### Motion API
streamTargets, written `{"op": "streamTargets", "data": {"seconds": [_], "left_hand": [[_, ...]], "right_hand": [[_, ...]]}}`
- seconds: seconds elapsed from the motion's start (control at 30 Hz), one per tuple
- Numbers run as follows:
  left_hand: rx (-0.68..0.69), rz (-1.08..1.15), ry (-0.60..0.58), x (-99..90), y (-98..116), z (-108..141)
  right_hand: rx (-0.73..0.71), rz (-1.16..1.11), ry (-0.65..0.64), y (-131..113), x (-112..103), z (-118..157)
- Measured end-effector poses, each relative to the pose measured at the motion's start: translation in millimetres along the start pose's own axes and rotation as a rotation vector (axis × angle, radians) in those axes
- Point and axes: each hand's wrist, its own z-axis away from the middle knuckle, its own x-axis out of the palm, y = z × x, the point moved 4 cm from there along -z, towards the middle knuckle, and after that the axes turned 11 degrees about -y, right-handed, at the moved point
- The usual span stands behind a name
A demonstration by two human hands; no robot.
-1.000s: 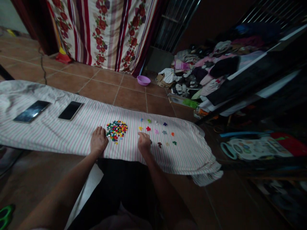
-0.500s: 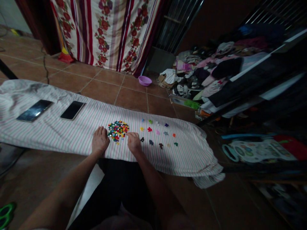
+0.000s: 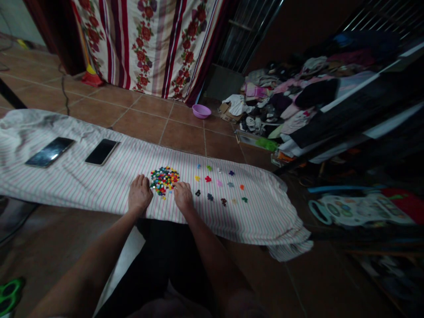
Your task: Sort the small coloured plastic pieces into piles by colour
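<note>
Hands at either side of a multicoloured bead pile

The bead pile (image 3: 164, 176) lies at mid-frame on a striped cloth (image 3: 258, 221); its pieces are too small to make out exactly. Single-colour bead clusters (image 3: 208, 179) stand in three rows to its right. The right hand (image 3: 183, 195) is partly curled, fingertips at the pile's right edge; whether they pinch a bead cannot be told. The left hand (image 3: 140, 194) lies palm down, fingers loosely extended, just beside the pile's left edge. At upper centre, a purple basin (image 3: 202, 111) sits on the floor; right of it, white fabric (image 3: 239, 104) partly covers a cardboard box (image 3: 228, 113).
</note>
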Motion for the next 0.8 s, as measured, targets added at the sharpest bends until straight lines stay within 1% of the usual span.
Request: {"op": "streamTargets", "data": {"seconds": [0.2,0.33,0.5,0.67,0.8], "left_hand": [[0.000,-0.025,-0.009,-1.8,1,-1],[0.007,-0.025,-0.014,-2.8,1,-1],[0.007,-0.014,-0.014,-1.8,1,-1],[0.017,-0.012,-0.003,-2.6,1,0],[0.011,-0.032,-0.003,-3.4,2,0]], "right_hand": [[0.020,0.032,-0.003,0,0,-1],[0.015,0.030,0.028,1,0,0],[-0.041,0.018,0.063,1,1,7],[-0.051,0.043,0.088,1,2,16],[-0.117,0.038,0.121,1,1,28]]}}
